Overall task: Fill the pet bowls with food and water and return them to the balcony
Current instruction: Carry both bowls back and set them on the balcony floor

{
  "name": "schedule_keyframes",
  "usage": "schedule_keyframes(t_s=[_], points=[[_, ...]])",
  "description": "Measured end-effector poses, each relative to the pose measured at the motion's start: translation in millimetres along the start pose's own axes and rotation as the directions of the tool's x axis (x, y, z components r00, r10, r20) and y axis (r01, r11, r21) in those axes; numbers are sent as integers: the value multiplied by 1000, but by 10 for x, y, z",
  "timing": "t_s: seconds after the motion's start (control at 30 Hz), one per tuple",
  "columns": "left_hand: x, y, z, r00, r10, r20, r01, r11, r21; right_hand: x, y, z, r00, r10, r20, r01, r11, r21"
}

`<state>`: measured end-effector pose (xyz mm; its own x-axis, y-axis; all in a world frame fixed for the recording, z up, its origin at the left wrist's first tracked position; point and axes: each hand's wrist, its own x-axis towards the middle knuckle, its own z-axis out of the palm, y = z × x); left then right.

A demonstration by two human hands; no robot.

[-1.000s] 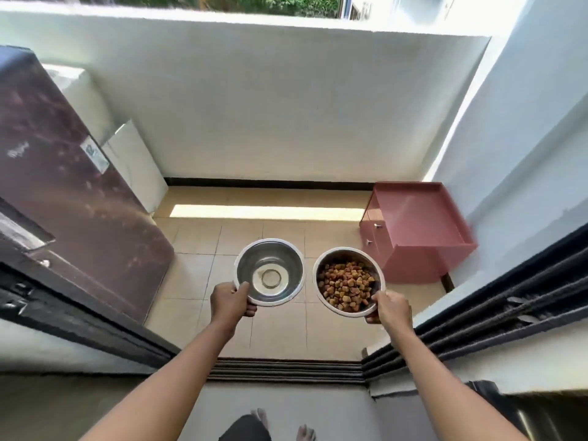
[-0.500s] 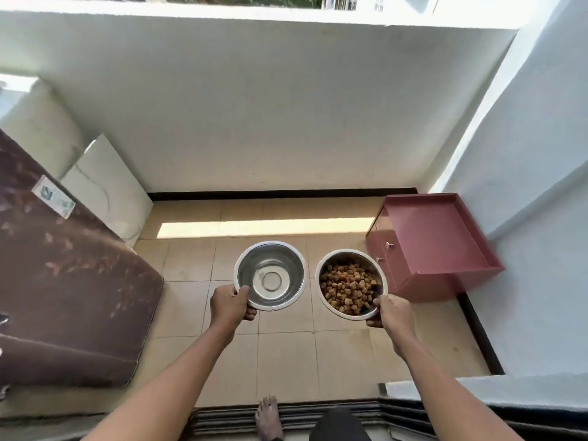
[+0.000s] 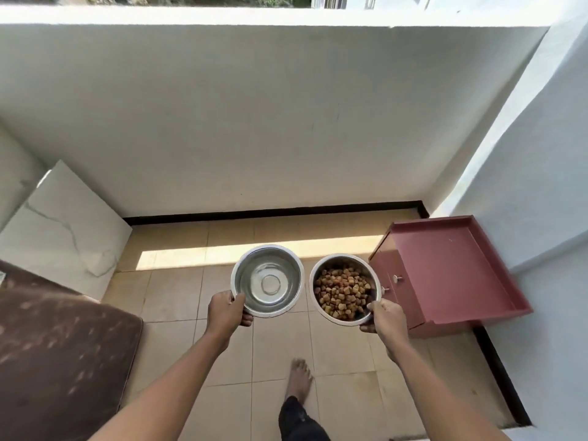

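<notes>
Beige tiles (image 3: 171, 297) below the food bowl (image 3: 345, 256) meet a white wall (image 3: 254, 122).

The left hand (image 3: 226, 310) hides most fingers (image 3: 247, 321) under the shiny bowl (image 3: 269, 280), the right hand (image 3: 386, 318) under the kibble bowl (image 3: 345, 289); a brown slab (image 3: 57, 351) runs off the left edge.

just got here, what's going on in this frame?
A person stands on a tiled balcony holding two steel bowls. The left hand grips the rim of the plain bowl, which may hold clear water; hard to tell. The right hand grips the rim of the kibble bowl. Both bowls are side by side above the floor, not yet set down. A red cabinet sits to the right.
</notes>
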<state>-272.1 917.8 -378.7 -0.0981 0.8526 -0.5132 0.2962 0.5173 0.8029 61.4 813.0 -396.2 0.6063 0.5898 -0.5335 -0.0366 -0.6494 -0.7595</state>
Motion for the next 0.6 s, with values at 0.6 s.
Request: schedule_keyframes(t_s=[0.6], points=[[3386, -1049, 1613, 983, -174, 50, 172, 984, 47, 3506, 918, 1635, 980, 201, 2, -201, 978, 63]])
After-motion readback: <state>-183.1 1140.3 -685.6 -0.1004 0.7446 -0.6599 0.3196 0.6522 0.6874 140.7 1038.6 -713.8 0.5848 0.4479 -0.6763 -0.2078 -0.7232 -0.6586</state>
